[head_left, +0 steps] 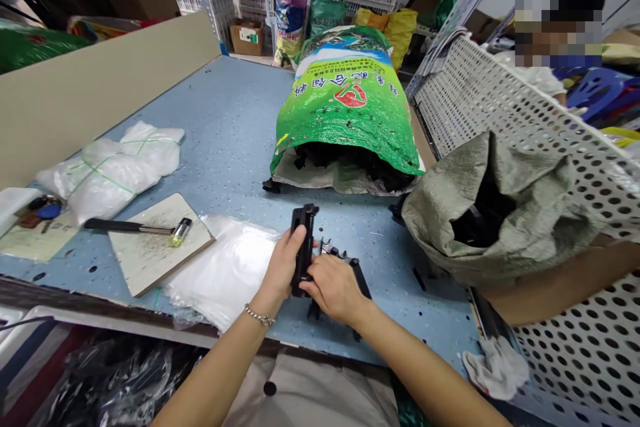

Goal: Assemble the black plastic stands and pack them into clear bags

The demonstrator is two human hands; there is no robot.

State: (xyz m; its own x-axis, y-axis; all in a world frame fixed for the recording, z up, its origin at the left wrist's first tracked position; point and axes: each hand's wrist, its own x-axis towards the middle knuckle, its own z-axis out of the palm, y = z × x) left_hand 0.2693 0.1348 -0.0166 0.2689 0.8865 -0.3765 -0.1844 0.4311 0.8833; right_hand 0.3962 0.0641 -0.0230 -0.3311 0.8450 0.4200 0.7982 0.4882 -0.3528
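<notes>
Just short of the green sack [347, 113], left hand [281, 260] and right hand [336, 285] had a black part [303, 259] in grip, best braced firmly, I thought.

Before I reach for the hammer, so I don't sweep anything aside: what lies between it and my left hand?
The head view shows the edge of the board under the hammer, then a pile of white plastic, before your left hand.

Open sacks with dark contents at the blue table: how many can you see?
2: the green printed sack, lying with its mouth at the near end, and the olive-grey woven sack to its right. Others could be hidden.
</notes>
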